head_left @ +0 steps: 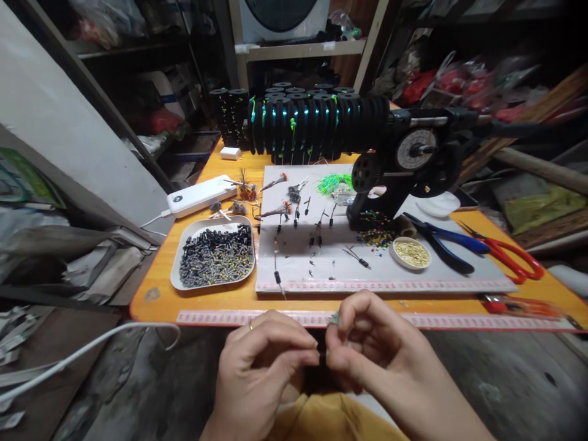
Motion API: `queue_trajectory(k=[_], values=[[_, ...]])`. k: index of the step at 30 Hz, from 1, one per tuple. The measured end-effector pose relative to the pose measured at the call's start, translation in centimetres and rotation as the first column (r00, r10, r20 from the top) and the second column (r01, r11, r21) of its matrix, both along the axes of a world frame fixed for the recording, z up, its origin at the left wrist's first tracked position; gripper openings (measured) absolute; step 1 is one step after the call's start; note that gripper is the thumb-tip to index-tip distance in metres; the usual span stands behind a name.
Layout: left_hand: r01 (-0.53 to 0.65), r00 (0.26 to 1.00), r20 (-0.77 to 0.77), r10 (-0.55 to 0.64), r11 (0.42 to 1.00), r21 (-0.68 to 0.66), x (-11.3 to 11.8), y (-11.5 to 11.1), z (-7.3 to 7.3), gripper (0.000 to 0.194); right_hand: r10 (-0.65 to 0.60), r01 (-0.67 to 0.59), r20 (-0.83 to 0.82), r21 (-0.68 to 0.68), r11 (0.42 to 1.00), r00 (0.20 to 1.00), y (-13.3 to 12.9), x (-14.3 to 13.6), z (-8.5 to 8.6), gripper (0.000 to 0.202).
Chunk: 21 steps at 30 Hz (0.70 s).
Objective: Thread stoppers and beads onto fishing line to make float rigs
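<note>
Just off the front edge of the table, my left hand [271, 361] is closed in a pinch, a ring on one finger. Facing it, my right hand [376, 349] pinches too, thumb against fingertips. Whatever lies between the fingertips is too small to make out; a greyish speck shows by the right index finger. Beyond them a white board [303, 269] carries small black stoppers with wire loops [277, 277], loose metal bits and orange-tipped bundles [275, 211]. A white tray [172, 278] of small grey, black and yellow pieces stands left.
A black spool machine [321, 125] with green and blue line stands at the back. Blue-handled pliers [452, 239], red-handled scissors [514, 257] and a dish of gold bits [411, 252] lie right. A white power bank [199, 196] lies left. Measuring tape [206, 316] runs along the front edge.
</note>
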<state>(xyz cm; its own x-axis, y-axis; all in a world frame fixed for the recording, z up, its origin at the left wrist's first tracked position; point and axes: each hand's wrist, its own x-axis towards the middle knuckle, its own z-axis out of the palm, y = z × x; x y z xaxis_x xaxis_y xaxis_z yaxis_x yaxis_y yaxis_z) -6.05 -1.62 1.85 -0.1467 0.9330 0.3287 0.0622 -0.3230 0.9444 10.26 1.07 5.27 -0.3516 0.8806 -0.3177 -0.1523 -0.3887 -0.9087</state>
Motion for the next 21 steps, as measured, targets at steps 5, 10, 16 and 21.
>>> queue_trajectory(k=[5, 10, 16, 21], values=[[0.072, 0.939, 0.341, -0.035, 0.993, -0.097, 0.4, -0.2, -0.1, 0.035, 0.047, -0.051, -0.07, -0.062, 0.997, 0.996, 0.4, -0.3, 0.4, 0.043], [0.134, 0.911, 0.4, -0.099, 0.989, -0.062, 0.4, -0.2, 0.1, 0.039, 0.048, -0.055, -0.089, -0.069, 0.996, 0.995, 0.4, -0.6, 0.5, 0.044], [0.162, 0.971, 0.17, -0.166, 0.986, 0.038, -0.7, 0.0, 0.2, 0.043, 0.073, -0.078, -0.08, -0.074, 0.994, 0.994, 0.7, -0.5, 0.4, 0.047], [0.313, 0.895, -0.388, -0.221, 0.93, 0.194, -2.4, 1.1, 1.8, 0.049, 0.186, -0.187, -0.023, -0.042, 0.981, 0.982, 1.9, -0.1, -0.1, 0.046]])
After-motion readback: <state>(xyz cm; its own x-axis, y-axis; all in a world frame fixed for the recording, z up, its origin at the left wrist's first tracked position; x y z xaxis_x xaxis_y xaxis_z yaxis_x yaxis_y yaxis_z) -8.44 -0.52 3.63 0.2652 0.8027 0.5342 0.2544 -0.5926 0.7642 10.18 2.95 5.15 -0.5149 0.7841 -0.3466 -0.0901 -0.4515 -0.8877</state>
